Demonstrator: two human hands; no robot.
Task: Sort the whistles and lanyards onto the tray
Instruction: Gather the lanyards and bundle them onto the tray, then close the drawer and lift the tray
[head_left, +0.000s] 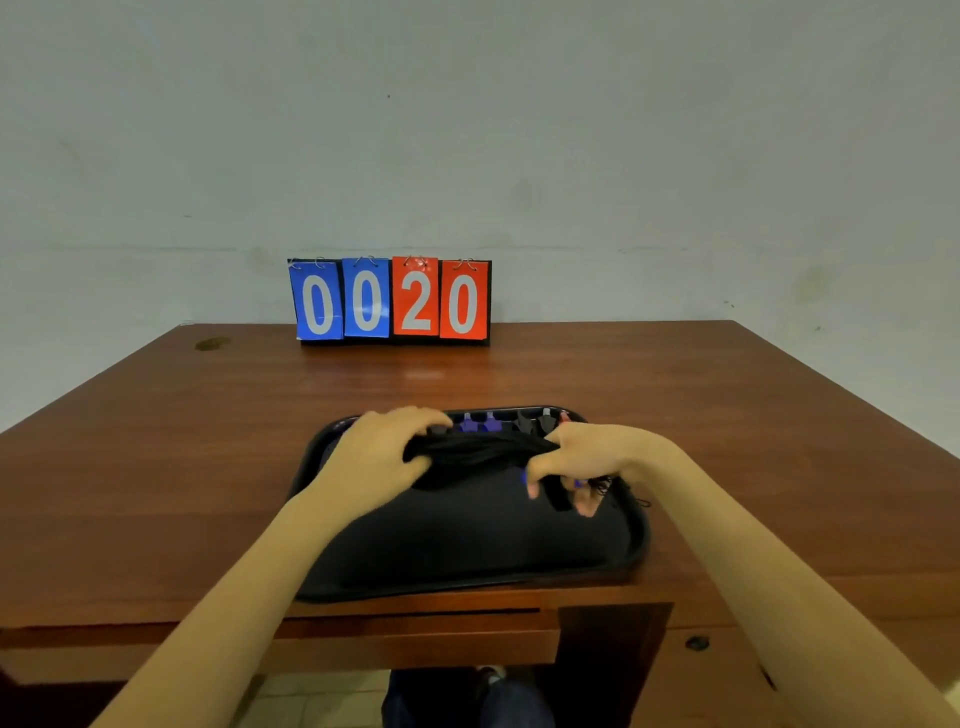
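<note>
A black tray (467, 551) lies on the wooden desk close to its front edge. Along the tray's far rim stands a row of whistles (511, 422): blue ones, black ones and a red one at the right end. A bundle of black lanyards (478, 452) stretches across the tray between my hands. My left hand (382, 449) grips the bundle's left end with curled fingers. My right hand (582, 462) pinches its right end, with frayed cord and something small and blue showing under its fingers.
A flip scoreboard (390, 300) reading 0020, two blue cards and two red, stands at the back of the desk (208, 467) against a pale wall. A drawer with a dark knob (697, 643) sits below the desk front on the right.
</note>
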